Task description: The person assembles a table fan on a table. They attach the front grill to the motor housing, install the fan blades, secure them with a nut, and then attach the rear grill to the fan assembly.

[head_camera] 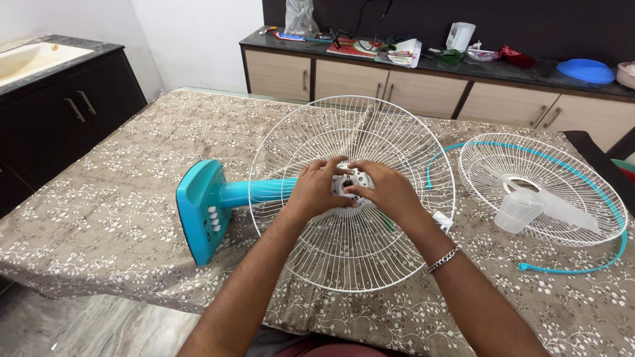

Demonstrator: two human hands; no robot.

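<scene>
Two white wire fan guards (pixel 350 198) (pixel 539 188), one teal fan base (pixel 202 210), two hands (pixel 317 192) (pixel 387 192)

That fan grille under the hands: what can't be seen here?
Head view:
- Hub of the rear fan grille: mostly covered by the left hand and right hand.
- Fan motor: hidden behind grille and hands.
- Buttons on the teal fan base: too small to read.

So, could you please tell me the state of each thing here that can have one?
Fan: lying on its side on the table, base to the left.
Rear guard: on the fan, upright.
Front guard: off, lying flat on the table.
Blade: off, resting in the front guard.
Left hand: fingers at the guard's hub.
Right hand: fingers at the hub.
Cabinet doors: shut.
</scene>
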